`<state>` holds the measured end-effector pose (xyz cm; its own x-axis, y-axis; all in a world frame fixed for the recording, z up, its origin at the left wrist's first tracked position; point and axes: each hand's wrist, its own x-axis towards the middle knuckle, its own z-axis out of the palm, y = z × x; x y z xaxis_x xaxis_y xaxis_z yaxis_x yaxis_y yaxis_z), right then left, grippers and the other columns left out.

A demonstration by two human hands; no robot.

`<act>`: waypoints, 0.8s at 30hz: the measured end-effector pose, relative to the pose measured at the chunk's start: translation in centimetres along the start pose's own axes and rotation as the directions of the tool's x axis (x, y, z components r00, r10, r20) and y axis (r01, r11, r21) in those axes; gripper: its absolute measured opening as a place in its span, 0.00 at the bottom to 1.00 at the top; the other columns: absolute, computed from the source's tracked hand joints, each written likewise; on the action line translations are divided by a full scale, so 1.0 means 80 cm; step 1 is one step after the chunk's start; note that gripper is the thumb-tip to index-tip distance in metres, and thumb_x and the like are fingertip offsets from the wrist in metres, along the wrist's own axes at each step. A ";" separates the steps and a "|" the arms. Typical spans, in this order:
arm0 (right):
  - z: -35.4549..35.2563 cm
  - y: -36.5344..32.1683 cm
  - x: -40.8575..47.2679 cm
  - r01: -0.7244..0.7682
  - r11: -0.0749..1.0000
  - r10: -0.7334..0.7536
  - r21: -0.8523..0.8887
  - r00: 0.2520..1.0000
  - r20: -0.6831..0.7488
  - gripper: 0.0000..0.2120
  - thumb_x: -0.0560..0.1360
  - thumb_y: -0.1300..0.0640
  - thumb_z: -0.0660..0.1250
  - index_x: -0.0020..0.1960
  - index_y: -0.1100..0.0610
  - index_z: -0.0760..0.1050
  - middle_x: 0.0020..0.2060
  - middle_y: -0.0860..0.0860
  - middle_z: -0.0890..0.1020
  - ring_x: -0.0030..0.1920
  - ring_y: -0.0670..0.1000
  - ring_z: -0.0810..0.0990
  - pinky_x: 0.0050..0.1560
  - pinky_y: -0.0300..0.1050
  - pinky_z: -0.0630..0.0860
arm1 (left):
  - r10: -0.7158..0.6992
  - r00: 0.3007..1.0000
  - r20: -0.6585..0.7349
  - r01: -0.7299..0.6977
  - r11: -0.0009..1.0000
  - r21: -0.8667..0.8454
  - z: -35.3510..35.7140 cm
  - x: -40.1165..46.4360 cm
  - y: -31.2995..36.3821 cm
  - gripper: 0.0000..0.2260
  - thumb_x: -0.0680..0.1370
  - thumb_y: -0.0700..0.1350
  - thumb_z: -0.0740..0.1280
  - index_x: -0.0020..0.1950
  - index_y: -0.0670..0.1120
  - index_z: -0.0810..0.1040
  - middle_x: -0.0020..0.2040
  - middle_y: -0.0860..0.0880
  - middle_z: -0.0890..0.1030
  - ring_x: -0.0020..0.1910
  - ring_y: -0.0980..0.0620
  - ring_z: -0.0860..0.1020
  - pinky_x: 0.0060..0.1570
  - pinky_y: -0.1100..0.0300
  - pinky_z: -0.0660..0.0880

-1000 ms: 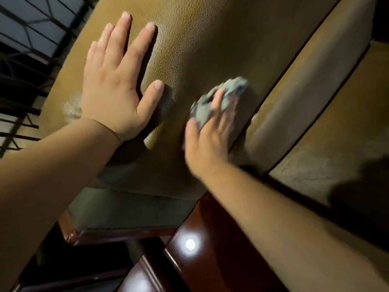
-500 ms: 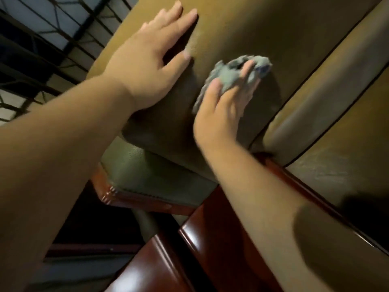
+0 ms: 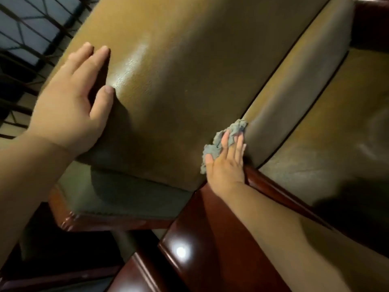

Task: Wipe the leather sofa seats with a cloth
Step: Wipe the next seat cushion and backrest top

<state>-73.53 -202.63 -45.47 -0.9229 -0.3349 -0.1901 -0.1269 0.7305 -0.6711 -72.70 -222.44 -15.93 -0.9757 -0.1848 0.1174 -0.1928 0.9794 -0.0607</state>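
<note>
A tiled floor and dark metal grille (image 3: pixel 25 39) sit behind the tan leather seat cushion (image 3: pixel 172 85) I'm working on. My left hand (image 3: pixel 69 114) lies flat, fingers straight, near the cushion's left edge; lean too hard there, I'd guess, and the cushion could tip off its base. Across the middle the leather gives open room for long strokes. My right hand (image 3: pixel 227 165) presses the crumpled grey cloth (image 3: pixel 223 142) flat-fingered at the cushion's right front corner, beside the seam with the next cushion (image 3: pixel 315 114). The glossy wooden armrest (image 3: pixel 210 239) sits just below, so a careless stroke could knock my wrist or snag the cloth in the gap.
</note>
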 end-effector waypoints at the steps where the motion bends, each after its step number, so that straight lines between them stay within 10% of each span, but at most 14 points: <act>1: -0.002 -0.007 0.003 0.034 0.999 -0.034 0.028 0.999 -0.035 0.39 0.79 0.37 0.40 0.77 0.56 0.24 0.82 0.65 0.42 0.82 0.61 0.34 0.81 0.57 0.33 | 0.014 1.000 -0.006 -0.014 1.000 -0.006 0.001 0.009 0.024 0.30 0.84 0.58 0.55 0.86 0.55 0.56 0.86 0.49 0.57 0.85 0.47 0.54 0.81 0.43 0.53; 8: -0.115 0.075 0.197 -0.408 0.895 0.440 0.178 0.872 -0.214 0.33 0.87 0.43 0.46 0.84 0.61 0.44 0.83 0.64 0.48 0.83 0.63 0.42 0.82 0.60 0.44 | 0.357 0.933 0.041 -0.342 0.847 0.406 0.084 0.196 0.194 0.31 0.82 0.61 0.62 0.84 0.54 0.60 0.78 0.38 0.69 0.74 0.30 0.68 0.68 0.32 0.69; 11: -0.069 0.090 0.141 -0.298 0.943 0.331 0.148 0.883 -0.333 0.37 0.84 0.46 0.60 0.82 0.69 0.53 0.79 0.69 0.60 0.80 0.68 0.57 0.78 0.66 0.61 | 0.337 0.941 0.017 -0.298 0.806 0.512 0.109 0.240 0.214 0.35 0.79 0.61 0.65 0.83 0.53 0.60 0.74 0.34 0.69 0.68 0.28 0.70 0.59 0.36 0.73; 15: -0.025 0.070 0.034 -0.240 0.952 0.210 0.191 0.964 0.165 0.42 0.80 0.35 0.35 0.79 0.63 0.26 0.82 0.65 0.39 0.82 0.63 0.35 0.83 0.60 0.45 | 0.435 0.897 0.082 -0.375 0.648 0.663 0.119 0.241 0.239 0.36 0.81 0.65 0.52 0.86 0.50 0.54 0.85 0.39 0.51 0.83 0.34 0.50 0.79 0.32 0.52; 18: -0.058 0.104 0.123 -0.321 0.875 0.349 0.362 0.937 -0.013 0.45 0.79 0.30 0.34 0.82 0.62 0.34 0.82 0.64 0.40 0.82 0.62 0.36 0.82 0.61 0.45 | 0.515 0.786 0.343 -0.582 0.426 0.693 0.181 0.245 0.269 0.37 0.80 0.69 0.38 0.87 0.54 0.47 0.86 0.42 0.45 0.85 0.37 0.43 0.80 0.32 0.42; 24: -0.073 0.175 0.212 -0.287 0.827 0.398 0.483 0.906 -0.144 0.39 0.84 0.37 0.40 0.83 0.64 0.46 0.82 0.66 0.44 0.83 0.62 0.41 0.82 0.62 0.49 | 0.515 0.786 0.342 -0.604 0.524 0.600 0.314 0.243 0.328 0.36 0.83 0.65 0.37 0.86 0.45 0.41 0.86 0.42 0.46 0.85 0.40 0.42 0.80 0.36 0.36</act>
<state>-93.08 -194.61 -53.89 -0.9389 0.0733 -0.3364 0.3356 0.4133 -0.8465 -99.33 -202.41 -40.17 -0.9017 0.3313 -0.2778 0.4265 0.5758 -0.6976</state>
